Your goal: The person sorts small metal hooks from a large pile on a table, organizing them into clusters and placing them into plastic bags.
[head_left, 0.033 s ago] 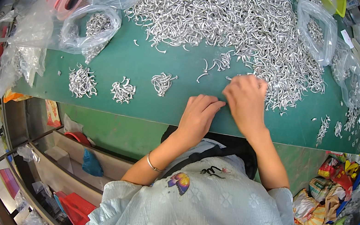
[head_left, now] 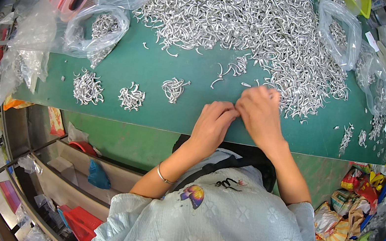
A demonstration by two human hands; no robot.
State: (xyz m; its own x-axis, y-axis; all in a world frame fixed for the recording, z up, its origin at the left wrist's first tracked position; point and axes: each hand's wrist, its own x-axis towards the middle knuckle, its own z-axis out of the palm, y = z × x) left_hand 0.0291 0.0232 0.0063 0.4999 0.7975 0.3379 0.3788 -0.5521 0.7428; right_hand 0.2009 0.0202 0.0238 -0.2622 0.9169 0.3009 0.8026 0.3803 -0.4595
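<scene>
Green-topped work table point(head_left: 151, 64), front edge toward the wearer; green floor point(head_left: 115, 136) below, with shelving point(head_left: 80, 173) at lower left and mixed coloured packets point(head_left: 350, 204) at lower right.

Main stock: one large heap of curved silvery metal pieces point(head_left: 228, 16), spread across the far middle of the table and reaching down its right-centre.

Sorted lots, left of the hands: three small piles in a row, namely left pile point(head_left: 88, 88), middle pile point(head_left: 131, 97) and right pile point(head_left: 174, 90); the left is the largest.

Loose: a scattered cluster point(head_left: 237, 66) below the heap; one single piece point(head_left: 246, 84) just beside the right fingertips.

Containers: clear plastic bag point(head_left: 123, 25) at left, mouth open, pieces inside; another clear bag point(head_left: 352, 47) at the heap's right.

Left hand point(head_left: 213, 118): low over the table near its front edge, fingers bent and close together, silvery bangle point(head_left: 161, 172) at the wrist.

Right hand point(head_left: 259, 114): beside the left, fingers curled, outer fingers near the heap's lower edge, thumb side meeting the left fingertips.

Grasp: contents hidden by the fingers; cannot tell whether either hand holds a piece.
</scene>
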